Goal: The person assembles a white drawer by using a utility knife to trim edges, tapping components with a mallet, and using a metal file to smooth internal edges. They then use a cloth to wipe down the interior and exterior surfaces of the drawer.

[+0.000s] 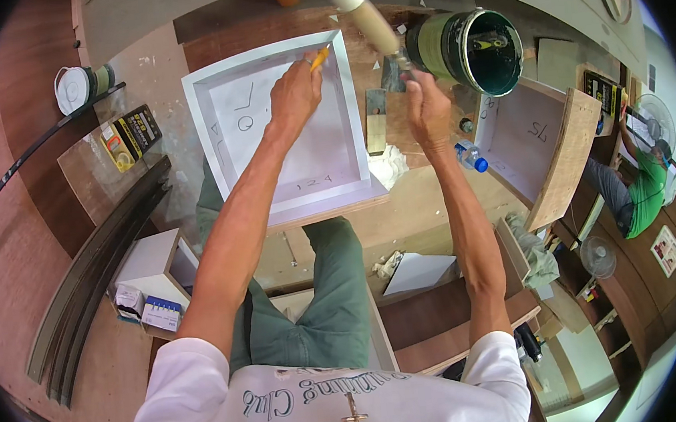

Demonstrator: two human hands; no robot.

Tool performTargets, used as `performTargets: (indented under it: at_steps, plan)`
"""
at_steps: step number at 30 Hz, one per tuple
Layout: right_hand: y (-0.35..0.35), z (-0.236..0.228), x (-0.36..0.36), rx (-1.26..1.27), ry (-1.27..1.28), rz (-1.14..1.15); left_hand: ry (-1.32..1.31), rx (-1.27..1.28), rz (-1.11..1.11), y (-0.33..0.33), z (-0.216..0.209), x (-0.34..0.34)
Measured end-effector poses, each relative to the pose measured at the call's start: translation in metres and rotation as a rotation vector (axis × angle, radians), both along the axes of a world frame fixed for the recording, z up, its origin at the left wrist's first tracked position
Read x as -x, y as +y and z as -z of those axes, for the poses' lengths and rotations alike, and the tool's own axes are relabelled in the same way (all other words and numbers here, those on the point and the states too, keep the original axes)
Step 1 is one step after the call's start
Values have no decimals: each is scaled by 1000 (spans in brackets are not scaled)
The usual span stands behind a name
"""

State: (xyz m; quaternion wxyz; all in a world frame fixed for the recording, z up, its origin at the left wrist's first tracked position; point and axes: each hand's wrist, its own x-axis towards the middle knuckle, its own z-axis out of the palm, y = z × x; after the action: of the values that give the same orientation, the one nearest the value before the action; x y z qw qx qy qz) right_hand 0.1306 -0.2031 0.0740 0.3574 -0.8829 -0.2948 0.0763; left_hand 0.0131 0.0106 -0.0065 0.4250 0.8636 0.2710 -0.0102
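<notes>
Working inside the white box (pixel 324 144) on the desk (pixel 433 195), the left hand (pixel 293 94) pinches a yellow tool (pixel 319 57) at its far corner; the right hand (pixel 425 107) clasps a brush (pixel 369 19) beside the tin (pixel 477 50). Box interior looks bare, so most work seems left.

The white shallow box (pixel 286 127) lies open side up in the upper middle of the frame. It is square, with raised white walls, and pencil marks show on its inner floor and walls. Its near edge shows a brown wooden rim. The yellow-handled tool (pixel 320 57) is small; only its yellow end shows, tilted, at the upper right inner corner of the box. The brush (pixel 367 17) has a thick pale wooden handle with a white end, pointing to the upper left, just right of the box; its head is mostly hidden.
</notes>
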Motion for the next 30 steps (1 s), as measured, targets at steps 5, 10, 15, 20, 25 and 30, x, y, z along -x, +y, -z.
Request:
performTargets:
  at_steps: [5, 10, 15, 20, 25, 30]
  plan:
    - [-22, 29, 9, 459, 154, -3, 79, 7, 30, -2, -3, 2]
    - [-16, 7, 5, 289, 196, 93, 1, -20, 15, 8, -1, 0]
    - [-24, 16, 4, 288, 178, 111, 95, 44, 46, 5, -6, -2]
    - [-6, 6, 11, 192, 133, 66, 53, 0, 25, 4, -7, -1]
    - [-15, 39, 2, 508, 124, -33, 54, -12, 25, 1, -6, -3]
    - [-4, 7, -2, 361, 75, 11, 60, -19, 46, 8, -5, -2]
